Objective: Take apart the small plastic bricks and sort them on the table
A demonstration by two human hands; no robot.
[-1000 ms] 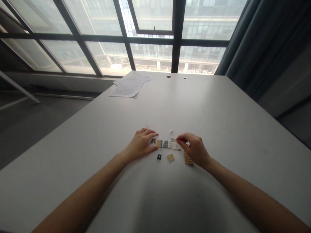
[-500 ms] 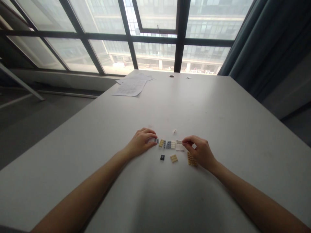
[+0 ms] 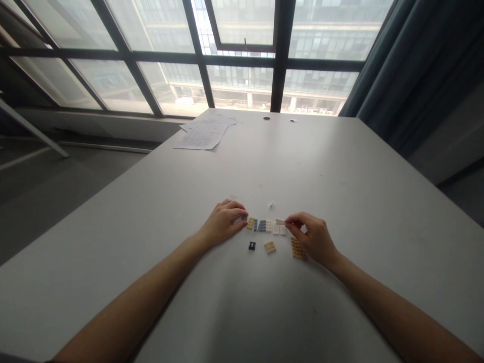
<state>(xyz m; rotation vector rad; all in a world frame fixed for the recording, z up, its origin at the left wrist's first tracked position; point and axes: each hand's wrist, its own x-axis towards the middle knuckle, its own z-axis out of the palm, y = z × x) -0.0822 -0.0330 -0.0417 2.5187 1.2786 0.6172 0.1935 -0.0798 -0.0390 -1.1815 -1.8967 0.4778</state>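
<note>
A row of small building bricks lies across the white table. My left hand (image 3: 224, 222) is at its left end, thumb and fingertips closed around a grey brick (image 3: 244, 218). Touching or close to those fingertips is a tan studded brick (image 3: 250, 223), followed by grey studded plates (image 3: 262, 225) and a white studded plate (image 3: 268, 226). My right hand (image 3: 310, 233) pinches a thin white piece (image 3: 280, 221) between thumb and forefinger, just above flat white tiles (image 3: 279, 230). Partly under that hand sits a larger tan studded plate (image 3: 298, 247).
Nearer me lie a black brick (image 3: 252, 246) and a small tan plate (image 3: 269, 247). A tiny white piece (image 3: 271, 205) rests beyond the row. Printed papers (image 3: 206, 135) lie at the table's far left, by the window, and a dark curtain (image 3: 397, 70) hangs at the right.
My left hand has shifted slightly right, its fingertips nearing the tan brick and closing around the grey one. The right hand keeps its pinch and has barely moved.
</note>
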